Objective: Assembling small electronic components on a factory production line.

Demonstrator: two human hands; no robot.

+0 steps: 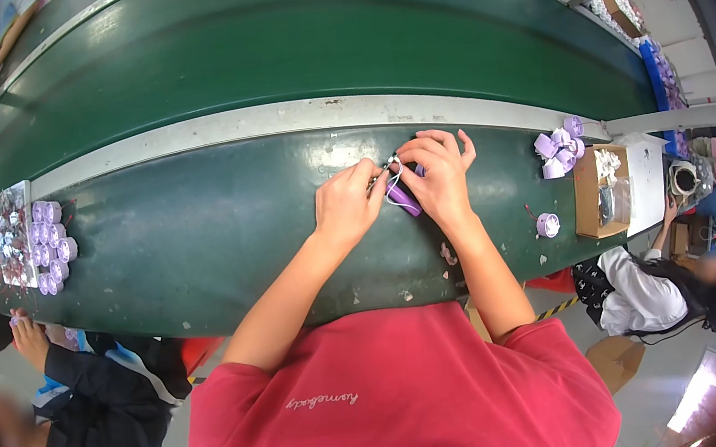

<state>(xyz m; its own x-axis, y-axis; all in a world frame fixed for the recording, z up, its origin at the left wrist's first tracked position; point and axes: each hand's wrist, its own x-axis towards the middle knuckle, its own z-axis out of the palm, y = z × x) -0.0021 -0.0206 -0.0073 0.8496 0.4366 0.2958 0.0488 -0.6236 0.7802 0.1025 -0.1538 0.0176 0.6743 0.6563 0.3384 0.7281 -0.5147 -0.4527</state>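
Note:
Over the green work surface, my left hand (pixel 347 199) and my right hand (pixel 437 174) meet with their fingertips close together. A thin white wire (pixel 398 178) loops between them, with a small white end at my right fingertips. My left fingers pinch a small dark piece that is mostly hidden. A purple cylinder (pixel 407 202) lies slanted just below the fingertips, beside my right hand. Another bit of purple shows under my right fingers, too covered to name.
Round lilac parts (pixel 49 248) stand in rows at left beside a tray of small pieces (pixel 10 237). More lilac parts (pixel 560 149) are piled at right, near one single part (pixel 548 225) and a cardboard box (pixel 601 192). A metal rail (pixel 270 120) crosses behind. People sit on both sides.

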